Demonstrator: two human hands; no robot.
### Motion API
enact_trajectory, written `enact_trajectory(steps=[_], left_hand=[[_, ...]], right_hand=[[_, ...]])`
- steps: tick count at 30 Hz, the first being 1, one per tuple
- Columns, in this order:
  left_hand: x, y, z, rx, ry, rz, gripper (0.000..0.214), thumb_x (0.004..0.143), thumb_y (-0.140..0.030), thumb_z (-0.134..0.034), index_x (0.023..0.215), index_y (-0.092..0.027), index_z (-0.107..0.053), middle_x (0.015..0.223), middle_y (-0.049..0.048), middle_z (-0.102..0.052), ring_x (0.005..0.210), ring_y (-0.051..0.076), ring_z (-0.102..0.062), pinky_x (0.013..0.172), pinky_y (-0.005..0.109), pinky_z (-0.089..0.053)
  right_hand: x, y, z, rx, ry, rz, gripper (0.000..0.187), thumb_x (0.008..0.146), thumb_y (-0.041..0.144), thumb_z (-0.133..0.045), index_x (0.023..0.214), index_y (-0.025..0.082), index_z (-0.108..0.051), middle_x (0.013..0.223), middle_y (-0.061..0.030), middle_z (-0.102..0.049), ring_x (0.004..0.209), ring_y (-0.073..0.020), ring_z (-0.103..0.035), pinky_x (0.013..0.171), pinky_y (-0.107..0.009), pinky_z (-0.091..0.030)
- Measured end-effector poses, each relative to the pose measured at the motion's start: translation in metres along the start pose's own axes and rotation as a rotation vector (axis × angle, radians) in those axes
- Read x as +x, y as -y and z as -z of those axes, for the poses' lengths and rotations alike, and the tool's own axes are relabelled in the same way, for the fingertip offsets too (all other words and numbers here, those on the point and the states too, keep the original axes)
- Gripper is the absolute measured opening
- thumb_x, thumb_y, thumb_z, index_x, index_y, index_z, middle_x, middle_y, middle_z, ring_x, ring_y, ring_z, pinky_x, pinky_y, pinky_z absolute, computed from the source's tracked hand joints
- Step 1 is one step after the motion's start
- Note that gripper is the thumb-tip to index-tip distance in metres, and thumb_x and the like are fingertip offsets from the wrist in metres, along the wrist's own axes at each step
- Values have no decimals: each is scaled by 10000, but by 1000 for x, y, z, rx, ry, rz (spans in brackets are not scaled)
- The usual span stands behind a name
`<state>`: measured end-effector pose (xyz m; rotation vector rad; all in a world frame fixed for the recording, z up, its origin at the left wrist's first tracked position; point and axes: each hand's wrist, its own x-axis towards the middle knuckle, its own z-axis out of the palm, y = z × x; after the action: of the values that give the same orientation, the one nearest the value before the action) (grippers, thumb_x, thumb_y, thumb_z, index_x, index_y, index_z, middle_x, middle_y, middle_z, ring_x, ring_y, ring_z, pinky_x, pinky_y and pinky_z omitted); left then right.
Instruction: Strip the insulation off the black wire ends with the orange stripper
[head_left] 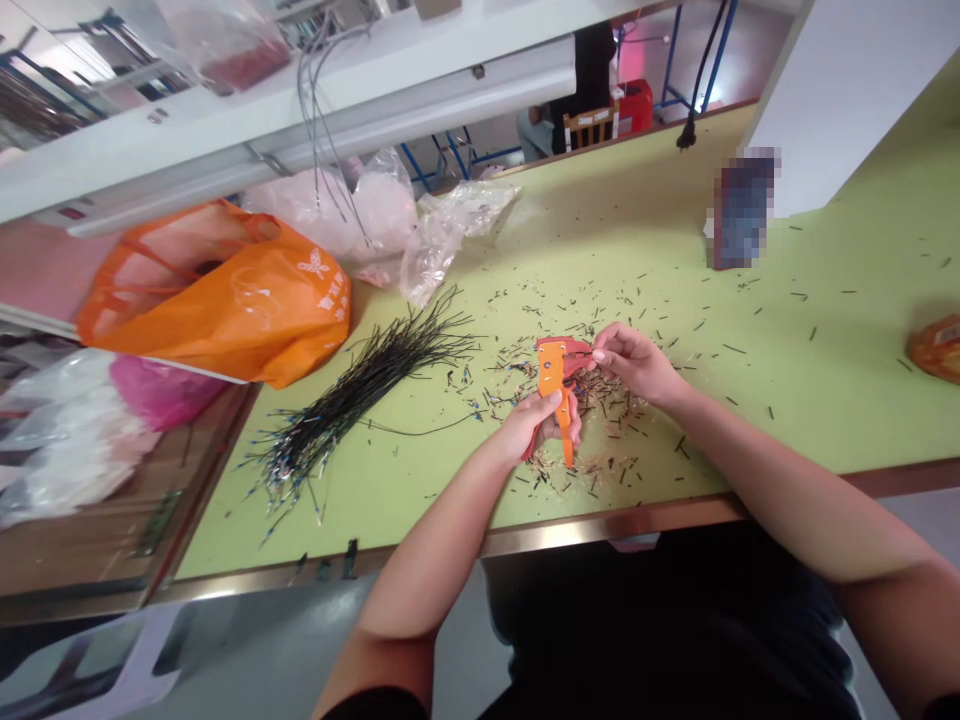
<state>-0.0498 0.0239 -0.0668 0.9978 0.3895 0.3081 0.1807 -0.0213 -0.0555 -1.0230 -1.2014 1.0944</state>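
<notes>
My left hand (536,425) grips an orange-and-red wire stripping tool (553,385), its red handles in my palm and its orange body pointing up and away. My right hand (634,362) meets the tool's red jaw, with its fingertips pinched on a thin wire that is hard to make out. Cut scraps of insulation (592,440) lie scattered on the green table (787,400) under both hands. A long bundle of black wires (360,390) with bared ends lies to the left, touching neither hand.
An orange plastic bag (225,290) and clear plastic bags (330,210) lie past the table's left side. A white shelf (300,110) runs overhead with a hanging cable (701,80). A blurred object (742,210) stands far right. A seated person (536,135) is beyond the table.
</notes>
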Motion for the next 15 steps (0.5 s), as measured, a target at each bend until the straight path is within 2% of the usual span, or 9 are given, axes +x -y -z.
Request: enact_trajectory(steps=[8, 12, 15], left_hand=[[3, 3, -6, 60, -29, -28, 576, 876, -722, -747, 794, -177, -581, 579, -10, -601, 521, 131, -597, 571, 266, -553], [5, 6, -11, 109, -93, -22, 595, 861, -744, -740, 758, -192, -546, 507, -48, -525, 453, 116, -547, 501, 241, -513], [5, 9, -11, 137, -131, -33, 595, 860, -745, -739, 757, -190, -549, 502, -48, -528, 446, 112, -545, 499, 239, -509]], right_hand=[[-1, 4, 2, 1, 34, 2, 421, 912, 600, -805, 956, 219, -632, 762, -6, -732, 553, -92, -502, 506, -256, -367], [-1, 5, 3, -21, 45, -37, 469, 894, 657, -789, 959, 220, -631, 742, -6, -717, 562, -103, -522, 512, -266, -401], [-1, 9, 6, -62, 54, -57, 474, 895, 669, -777, 963, 217, -651, 731, -5, -699, 571, -111, -527, 515, -275, -417]])
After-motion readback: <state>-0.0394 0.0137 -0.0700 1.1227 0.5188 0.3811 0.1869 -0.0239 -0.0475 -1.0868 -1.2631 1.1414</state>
